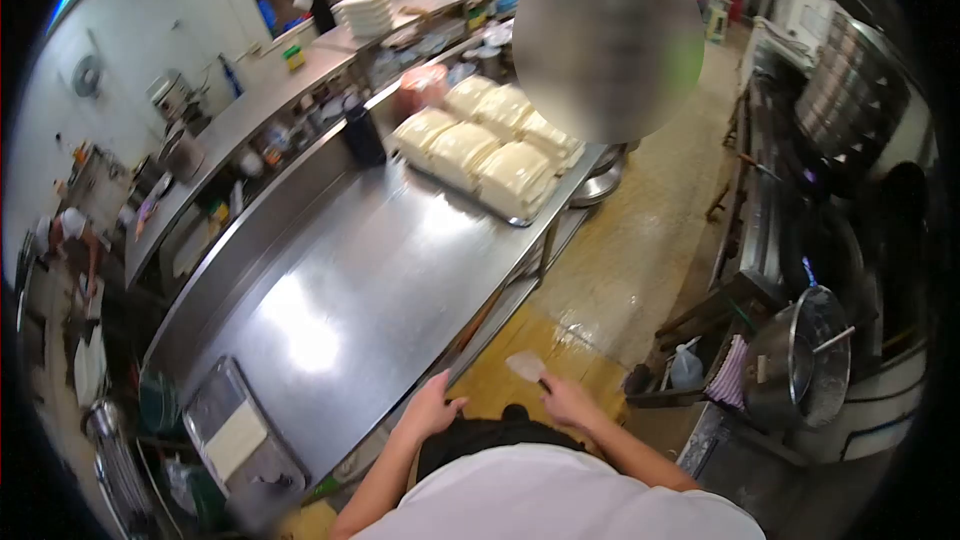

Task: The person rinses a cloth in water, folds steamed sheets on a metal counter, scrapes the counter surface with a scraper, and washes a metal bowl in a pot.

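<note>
My right hand (570,402) is closed around the dark handle of a scraper (525,366), whose pale, flat blade points up and left over the floor. Beside the front edge of the steel table (350,270), my left hand (434,408) has its fingers apart and holds nothing. White dough-like blocks (515,172) stand in rows on a tray (490,208) at the table's far end. A second tray (290,460) at the near left end bears one flat pale slab (236,438).
A large metal pot (780,365) and a pink-striped cloth (731,372) are at the right. Stacked steamers (850,90) stand farther back. A dark container (362,130) is by the table's back wall. People work at the far left and far back; a blurred disc hides part of the aisle.
</note>
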Motion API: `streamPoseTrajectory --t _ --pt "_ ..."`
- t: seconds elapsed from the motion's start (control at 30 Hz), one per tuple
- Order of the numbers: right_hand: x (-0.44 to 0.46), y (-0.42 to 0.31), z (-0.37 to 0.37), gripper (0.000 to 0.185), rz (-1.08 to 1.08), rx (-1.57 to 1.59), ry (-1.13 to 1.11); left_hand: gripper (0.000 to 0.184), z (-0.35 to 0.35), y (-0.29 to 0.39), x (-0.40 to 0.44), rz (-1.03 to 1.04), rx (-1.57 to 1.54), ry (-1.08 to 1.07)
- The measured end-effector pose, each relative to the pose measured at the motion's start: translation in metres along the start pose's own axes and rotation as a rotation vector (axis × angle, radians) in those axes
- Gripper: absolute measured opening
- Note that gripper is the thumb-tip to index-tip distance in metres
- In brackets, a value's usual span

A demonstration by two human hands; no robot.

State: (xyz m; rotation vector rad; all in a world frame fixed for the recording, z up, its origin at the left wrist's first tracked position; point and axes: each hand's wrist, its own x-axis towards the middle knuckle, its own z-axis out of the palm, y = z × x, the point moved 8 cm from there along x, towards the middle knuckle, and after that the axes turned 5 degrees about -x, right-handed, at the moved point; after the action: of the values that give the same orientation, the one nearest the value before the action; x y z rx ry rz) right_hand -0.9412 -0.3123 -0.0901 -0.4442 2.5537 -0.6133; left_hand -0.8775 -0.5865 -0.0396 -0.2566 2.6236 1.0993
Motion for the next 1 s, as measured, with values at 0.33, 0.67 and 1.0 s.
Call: streamPoseTrajectory --t 0.33,0.67,1.0 --pt "0.005 -0.086 -0.018 0.043 -0.078 -0.009 0.015 0.061 -0.039 -0.038 -0.033 -0.081 -0.080 -0.067" --pt "0.049 -0.242 0.017 0.043 -0.287 -0.160 -0.056 0.051 -0.099 -0.153 -0.107 -0.237 -0.331 0.195" --pt "0.044 -0.307 0.055 0.041 -0.282 -0.240 -0.042 0.050 -0.138 -0.191 -0.105 -0.111 -0.214 0.274"
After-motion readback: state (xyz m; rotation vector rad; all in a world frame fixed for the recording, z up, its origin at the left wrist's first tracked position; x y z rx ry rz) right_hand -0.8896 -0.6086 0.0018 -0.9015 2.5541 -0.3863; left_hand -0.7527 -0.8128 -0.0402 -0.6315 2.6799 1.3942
